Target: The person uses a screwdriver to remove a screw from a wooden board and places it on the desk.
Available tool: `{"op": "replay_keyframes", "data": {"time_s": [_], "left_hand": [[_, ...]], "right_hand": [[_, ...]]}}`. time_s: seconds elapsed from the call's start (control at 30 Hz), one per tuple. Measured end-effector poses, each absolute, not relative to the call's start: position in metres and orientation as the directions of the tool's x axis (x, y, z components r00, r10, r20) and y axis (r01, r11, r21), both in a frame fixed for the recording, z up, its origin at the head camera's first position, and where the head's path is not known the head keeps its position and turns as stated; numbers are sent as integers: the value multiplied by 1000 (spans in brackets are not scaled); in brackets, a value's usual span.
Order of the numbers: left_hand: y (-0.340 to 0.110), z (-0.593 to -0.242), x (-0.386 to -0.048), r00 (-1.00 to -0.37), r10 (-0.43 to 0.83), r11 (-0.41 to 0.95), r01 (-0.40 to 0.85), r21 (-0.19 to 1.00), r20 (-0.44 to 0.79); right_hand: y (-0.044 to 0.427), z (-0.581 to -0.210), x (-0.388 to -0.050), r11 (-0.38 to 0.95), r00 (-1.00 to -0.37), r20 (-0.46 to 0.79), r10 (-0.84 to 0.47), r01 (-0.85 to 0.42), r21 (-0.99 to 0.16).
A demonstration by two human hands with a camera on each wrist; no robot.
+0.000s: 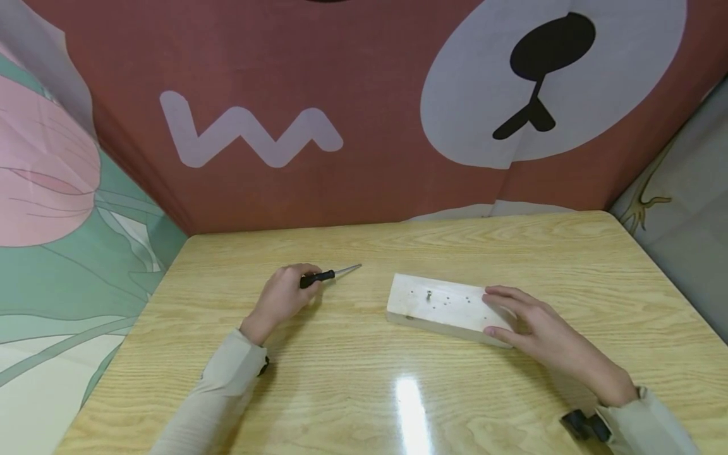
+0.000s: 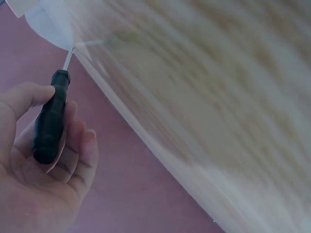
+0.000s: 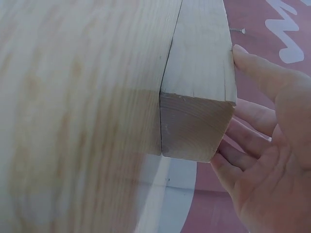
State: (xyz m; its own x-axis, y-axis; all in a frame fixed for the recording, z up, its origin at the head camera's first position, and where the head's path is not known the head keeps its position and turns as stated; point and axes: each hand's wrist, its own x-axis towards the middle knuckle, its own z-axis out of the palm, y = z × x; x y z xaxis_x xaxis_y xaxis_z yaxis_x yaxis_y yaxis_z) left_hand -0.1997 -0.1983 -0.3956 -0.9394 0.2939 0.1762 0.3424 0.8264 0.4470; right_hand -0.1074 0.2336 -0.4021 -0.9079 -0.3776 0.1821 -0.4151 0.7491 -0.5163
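Screwdriver (image 1: 321,277), black-handled, held in left grip (image 1: 286,292) toward far edge of surface (image 1: 318,385), oblong white wooden block (image 1: 449,315) in right grip (image 1: 531,322); likely readying, calling for alignment with upright metal screw (image 1: 429,295).

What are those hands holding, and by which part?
The left hand holds a screwdriver by its black handle; the right hand rests on the right end of the wooden block.
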Motion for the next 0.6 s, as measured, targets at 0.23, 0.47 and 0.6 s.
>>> {"op": "replay_keyframes", "data": {"time_s": [0.23, 0.47, 0.6], "left_hand": [[-196, -394, -198, -936, 266, 792, 348, 502, 229], [-194, -390, -194, -934, 245, 725, 356, 590, 261], [-192, -388, -193, -924, 248, 694, 378, 612, 290]], "right_hand": [[234, -402, -108, 749, -913, 177, -366, -402, -526], [234, -401, -108, 751, -922, 155, -355, -379, -541], [235, -401, -108, 748, -921, 151, -358, -380, -544]]}}
